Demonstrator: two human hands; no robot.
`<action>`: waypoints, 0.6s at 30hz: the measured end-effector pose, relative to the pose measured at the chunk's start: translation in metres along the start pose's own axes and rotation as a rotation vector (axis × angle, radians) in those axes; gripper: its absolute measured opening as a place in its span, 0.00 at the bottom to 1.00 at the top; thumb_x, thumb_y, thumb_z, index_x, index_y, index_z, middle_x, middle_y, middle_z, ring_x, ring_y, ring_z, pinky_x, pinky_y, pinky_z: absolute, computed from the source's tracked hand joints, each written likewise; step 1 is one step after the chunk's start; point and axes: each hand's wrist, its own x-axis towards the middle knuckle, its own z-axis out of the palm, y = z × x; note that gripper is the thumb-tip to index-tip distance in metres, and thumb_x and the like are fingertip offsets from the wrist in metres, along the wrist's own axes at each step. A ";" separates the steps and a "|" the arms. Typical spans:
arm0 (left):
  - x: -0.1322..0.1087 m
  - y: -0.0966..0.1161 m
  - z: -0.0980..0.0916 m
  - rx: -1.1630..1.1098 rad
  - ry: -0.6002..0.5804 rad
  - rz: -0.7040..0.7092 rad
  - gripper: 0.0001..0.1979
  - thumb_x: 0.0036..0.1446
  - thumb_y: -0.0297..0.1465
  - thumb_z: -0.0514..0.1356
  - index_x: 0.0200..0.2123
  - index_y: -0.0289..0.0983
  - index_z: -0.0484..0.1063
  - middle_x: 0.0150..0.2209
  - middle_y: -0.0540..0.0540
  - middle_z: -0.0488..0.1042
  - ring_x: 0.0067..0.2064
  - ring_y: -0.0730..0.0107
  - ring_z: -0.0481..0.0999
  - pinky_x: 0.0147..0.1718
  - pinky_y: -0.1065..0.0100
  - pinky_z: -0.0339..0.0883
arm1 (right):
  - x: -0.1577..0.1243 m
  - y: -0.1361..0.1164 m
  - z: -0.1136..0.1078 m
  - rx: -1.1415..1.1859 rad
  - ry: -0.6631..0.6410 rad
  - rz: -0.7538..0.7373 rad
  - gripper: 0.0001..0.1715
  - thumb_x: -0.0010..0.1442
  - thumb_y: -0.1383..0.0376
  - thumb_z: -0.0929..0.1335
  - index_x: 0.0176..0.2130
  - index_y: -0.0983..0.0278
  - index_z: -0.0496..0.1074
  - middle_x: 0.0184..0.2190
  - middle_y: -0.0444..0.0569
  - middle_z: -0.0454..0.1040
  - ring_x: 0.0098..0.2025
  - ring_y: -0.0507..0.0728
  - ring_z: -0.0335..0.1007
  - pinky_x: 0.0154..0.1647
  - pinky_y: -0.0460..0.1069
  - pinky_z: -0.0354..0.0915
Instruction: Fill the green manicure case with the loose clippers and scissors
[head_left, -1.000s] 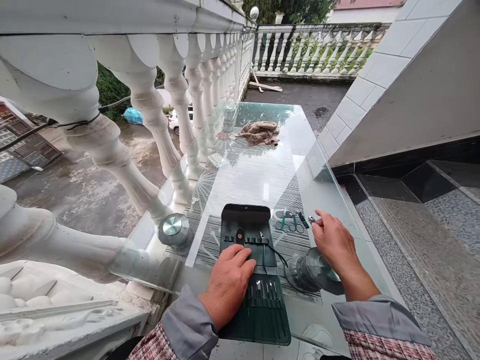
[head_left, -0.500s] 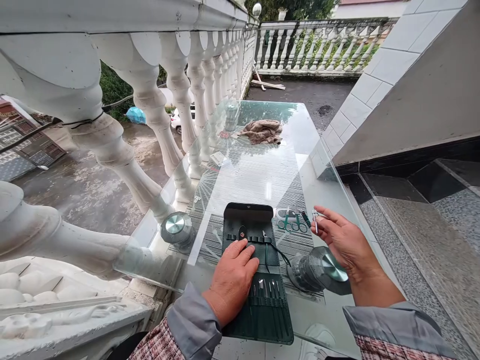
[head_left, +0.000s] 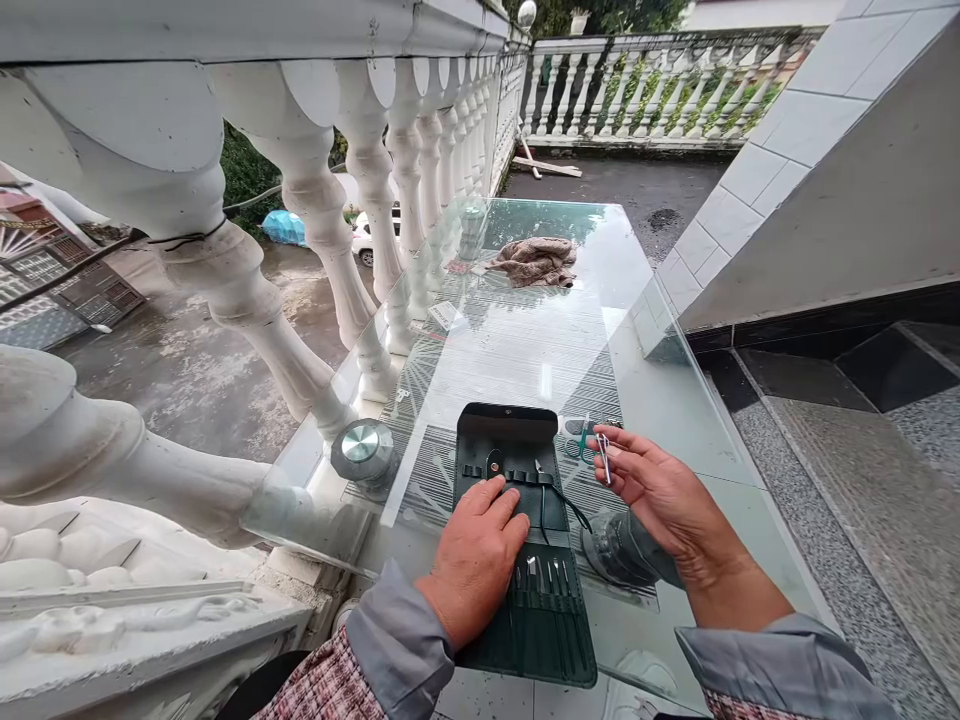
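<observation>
An unfolded dark green manicure case [head_left: 507, 432] lies on the glass table. My left hand [head_left: 480, 548] rests flat across its middle, fingers stretched and a little apart, hiding part of the loops. Between thumb and fingers of my right hand [head_left: 667, 495], a small silver nail clipper [head_left: 604, 460] is held up, right of the case. Green-handled nippers [head_left: 543, 495] sit in the upper loops, one handle sticking out to the right. Several slim metal tools [head_left: 553, 575] stand in the lower row of slots. Behind the clipper, green-handled scissors [head_left: 582, 440] lie on the glass, partly hidden by my right hand.
The glass table [head_left: 517, 350] has round metal-capped supports [head_left: 363, 446]; one lies beneath my right hand. A crumpled brown cloth [head_left: 534, 262] lies toward the far end. A white balustrade [head_left: 300, 200] runs along the left, and stone steps [head_left: 840, 470] are on the right.
My right hand has moved left and slightly down with the nail clipper, closer to the case, and now covers part of the tools on the glass. My left hand stays on the case.
</observation>
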 end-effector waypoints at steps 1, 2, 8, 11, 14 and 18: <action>0.000 0.000 0.000 0.000 0.000 -0.001 0.07 0.61 0.27 0.54 0.38 0.34 0.72 0.47 0.42 0.72 0.55 0.58 0.65 0.55 0.56 0.62 | 0.000 0.001 0.000 -0.010 -0.008 -0.002 0.18 0.44 0.65 0.74 0.38 0.63 0.74 0.36 0.48 0.74 0.30 0.49 0.68 0.29 0.44 0.70; 0.000 0.000 0.000 -0.002 -0.001 -0.001 0.07 0.61 0.27 0.54 0.38 0.35 0.71 0.47 0.42 0.72 0.55 0.58 0.65 0.55 0.56 0.62 | 0.000 0.002 0.000 -0.019 -0.012 -0.007 0.18 0.44 0.65 0.74 0.38 0.63 0.74 0.36 0.48 0.74 0.30 0.49 0.68 0.29 0.44 0.70; 0.000 0.001 -0.001 -0.007 -0.009 -0.009 0.07 0.60 0.26 0.54 0.38 0.34 0.71 0.47 0.41 0.72 0.56 0.58 0.65 0.54 0.56 0.62 | 0.002 0.008 0.000 -0.045 0.039 -0.084 0.24 0.43 0.62 0.74 0.42 0.61 0.72 0.35 0.46 0.73 0.37 0.52 0.70 0.32 0.45 0.68; 0.000 0.002 -0.001 -0.004 -0.015 -0.012 0.07 0.61 0.26 0.53 0.38 0.34 0.71 0.46 0.40 0.72 0.56 0.59 0.65 0.54 0.56 0.62 | 0.000 0.013 0.010 -0.115 0.023 -0.118 0.25 0.42 0.60 0.74 0.42 0.62 0.72 0.34 0.46 0.72 0.36 0.53 0.69 0.31 0.46 0.67; 0.001 0.003 0.000 0.006 -0.015 -0.006 0.07 0.61 0.26 0.53 0.37 0.33 0.71 0.46 0.40 0.72 0.56 0.59 0.65 0.54 0.56 0.63 | -0.003 0.018 0.026 -0.203 -0.011 -0.161 0.26 0.40 0.58 0.74 0.40 0.63 0.72 0.31 0.47 0.72 0.35 0.54 0.68 0.30 0.47 0.66; 0.001 0.002 0.002 0.022 -0.007 0.000 0.07 0.61 0.26 0.53 0.37 0.33 0.72 0.46 0.40 0.72 0.55 0.58 0.65 0.54 0.56 0.62 | -0.002 0.029 0.047 -0.285 -0.052 -0.250 0.24 0.40 0.56 0.73 0.37 0.63 0.71 0.28 0.45 0.71 0.31 0.53 0.67 0.29 0.48 0.67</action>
